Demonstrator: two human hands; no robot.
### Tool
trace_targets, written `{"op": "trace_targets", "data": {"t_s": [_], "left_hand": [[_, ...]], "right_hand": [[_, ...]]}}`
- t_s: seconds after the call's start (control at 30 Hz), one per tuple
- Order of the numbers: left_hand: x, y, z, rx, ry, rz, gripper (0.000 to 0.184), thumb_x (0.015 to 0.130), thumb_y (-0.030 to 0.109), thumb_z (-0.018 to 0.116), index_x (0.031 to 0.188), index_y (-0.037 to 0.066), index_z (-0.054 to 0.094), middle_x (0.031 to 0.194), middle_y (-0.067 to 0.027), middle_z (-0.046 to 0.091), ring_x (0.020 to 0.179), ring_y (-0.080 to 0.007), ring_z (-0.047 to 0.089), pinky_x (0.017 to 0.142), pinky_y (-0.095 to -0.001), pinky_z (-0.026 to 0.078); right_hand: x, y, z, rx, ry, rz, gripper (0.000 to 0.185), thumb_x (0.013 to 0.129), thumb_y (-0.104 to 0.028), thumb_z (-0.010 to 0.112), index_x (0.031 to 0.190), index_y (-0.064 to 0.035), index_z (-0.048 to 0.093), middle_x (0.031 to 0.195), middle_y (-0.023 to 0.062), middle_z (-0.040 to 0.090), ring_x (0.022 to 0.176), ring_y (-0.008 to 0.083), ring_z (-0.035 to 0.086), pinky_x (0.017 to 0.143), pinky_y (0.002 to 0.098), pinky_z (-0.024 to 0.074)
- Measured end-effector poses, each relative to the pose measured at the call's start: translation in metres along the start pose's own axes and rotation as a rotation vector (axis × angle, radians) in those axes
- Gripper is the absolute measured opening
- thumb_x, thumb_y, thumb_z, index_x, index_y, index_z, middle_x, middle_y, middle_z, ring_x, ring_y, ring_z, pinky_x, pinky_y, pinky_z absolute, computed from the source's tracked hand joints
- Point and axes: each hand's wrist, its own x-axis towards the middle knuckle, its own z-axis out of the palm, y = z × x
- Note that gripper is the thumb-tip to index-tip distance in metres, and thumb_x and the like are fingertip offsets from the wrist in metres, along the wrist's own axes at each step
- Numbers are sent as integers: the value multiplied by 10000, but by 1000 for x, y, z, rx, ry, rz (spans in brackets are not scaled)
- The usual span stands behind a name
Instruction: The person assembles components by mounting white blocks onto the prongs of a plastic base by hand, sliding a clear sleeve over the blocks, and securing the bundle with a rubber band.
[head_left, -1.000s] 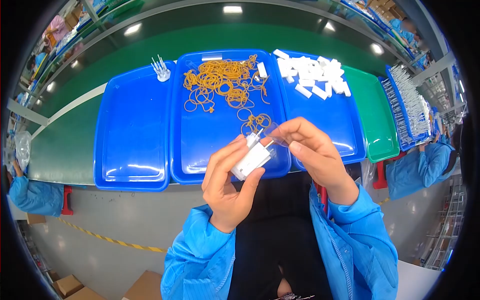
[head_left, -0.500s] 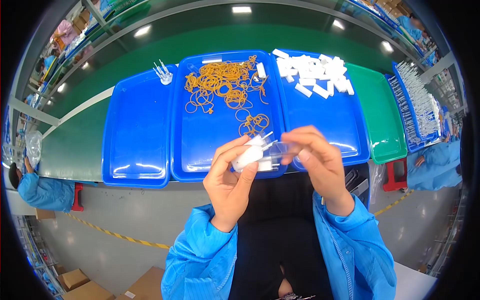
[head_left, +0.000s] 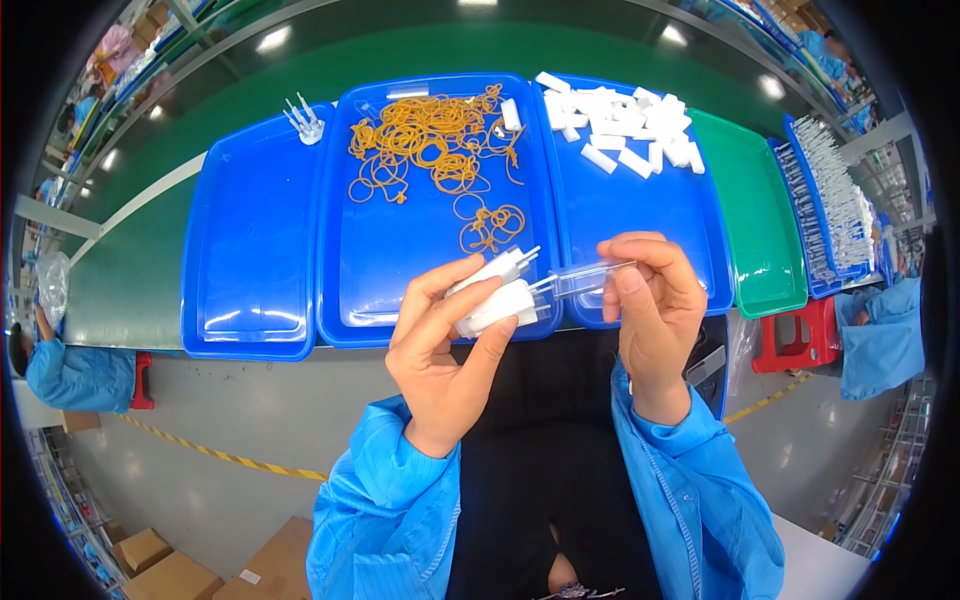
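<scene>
My left hand (head_left: 445,345) is closed around several white plastic pieces (head_left: 497,307) with thin white stems that point up to the right. My right hand (head_left: 655,300) pinches a clear plastic sleeve (head_left: 592,280) between thumb and fingers. The sleeve's left end meets the stems of the white pieces; whether a stem is inside it I cannot tell. Both hands are above the near edge of the middle blue tray (head_left: 410,285). Farther up in that tray lies a tangle of yellow-brown rubber bands (head_left: 440,140), with a smaller clump (head_left: 493,228) nearer my hands.
The right blue tray (head_left: 650,215) holds a heap of white blocks (head_left: 625,125). In the left blue tray (head_left: 255,240) stands a small stemmed piece (head_left: 305,122). A green tray (head_left: 765,240) and a rack of thin pale parts (head_left: 825,200) lie farther right. People in blue sit at both sides.
My right hand has drawn slightly right and its fingers are sharper, with the clear sleeve now stretched out between the hands. The trays appear shifted slightly up and left in view.
</scene>
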Motion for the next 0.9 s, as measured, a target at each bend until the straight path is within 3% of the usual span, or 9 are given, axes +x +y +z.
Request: {"op": "trace_targets", "data": {"t_s": [0.13, 0.2, 0.83, 0.9], "left_hand": [[0, -4, -1, 45, -7, 41, 294, 779, -66, 677, 1069, -46, 636, 1210, -170, 530, 1088, -244, 565, 894, -342, 496], [1, -5, 1, 26, 72, 14, 292, 734, -37, 727, 1021, -2, 688, 1124, -139, 588, 1006, -227, 598, 806, -305, 513], [2, -4, -1, 125, 57, 44, 317, 692, -66, 726, 1000, 7, 700, 1094, -138, 596, 973, -240, 610, 810, -310, 508], [2, -4, -3, 206, 5, 106, 316, 717, -62, 714, 1025, 1, 688, 1128, -142, 581, 1028, -241, 586, 832, -321, 510]], "right_hand": [[2, 2, -1, -39, 46, 4, 153, 893, -24, 576, 1022, 54, 598, 1001, 122, 592, 682, 88, 551, 549, 205, 458], [2, 4, -1, -28, 78, -8, 153, 892, -23, 579, 1022, 55, 602, 990, 118, 594, 676, 86, 547, 548, 202, 456], [0, 5, -1, -74, -59, 91, 120, 886, -21, 581, 966, 56, 626, 942, 97, 583, 627, 66, 534, 489, 174, 416], [-1, 3, 0, -118, -88, 102, 118, 888, -26, 582, 965, 56, 622, 935, 95, 584, 636, 68, 539, 490, 178, 423]]}}
